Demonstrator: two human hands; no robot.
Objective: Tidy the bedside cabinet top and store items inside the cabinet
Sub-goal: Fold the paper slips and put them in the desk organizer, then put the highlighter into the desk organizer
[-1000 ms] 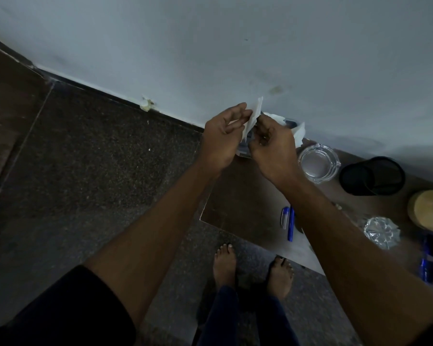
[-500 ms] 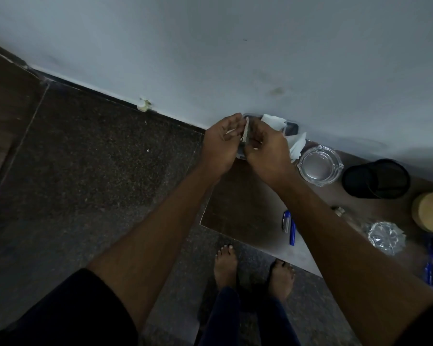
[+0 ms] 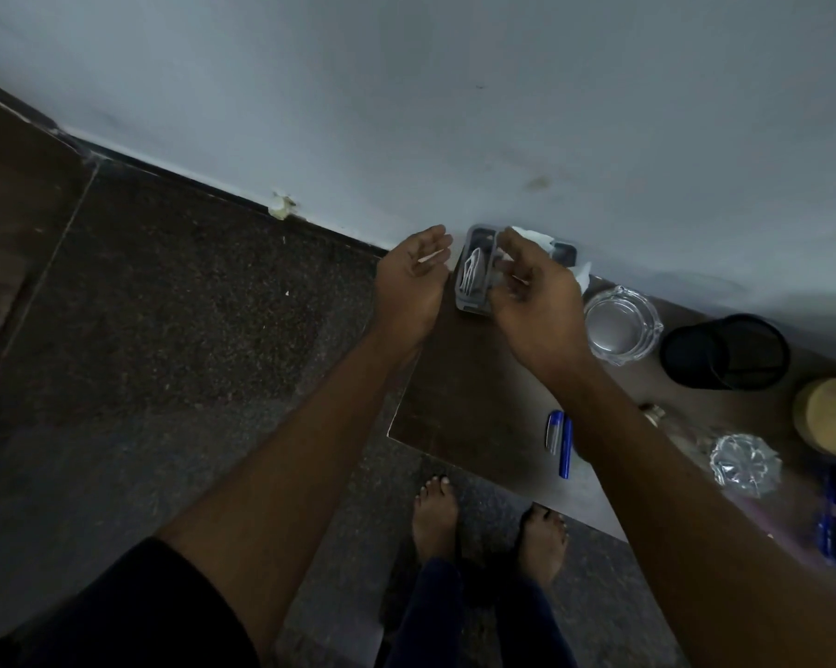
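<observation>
A small grey organiser tray (image 3: 471, 306) stands at the back left corner of the dark wooden cabinet top (image 3: 459, 402), against the wall. A folded white paper (image 3: 473, 274) stands in its left compartment. My left hand (image 3: 411, 286) hovers just left of the tray, fingers apart and holding nothing. My right hand (image 3: 536, 296) hangs over the tray's middle with loosely curled fingers and nothing visibly in them. More white tissue (image 3: 534, 236) sticks out behind my right hand.
A glass ashtray (image 3: 620, 325), a black mesh cup (image 3: 724, 351), a yellowish round base (image 3: 825, 419) and a cut-glass piece (image 3: 743, 465) sit to the right. Blue pens (image 3: 563, 441) lie near the front edge, more blue pens (image 3: 835, 518) at far right. My bare feet (image 3: 435, 518) stand on the speckled floor.
Both hands brought the folded white paper down from chest height into the tray's left compartment, let it go, and moved apart.
</observation>
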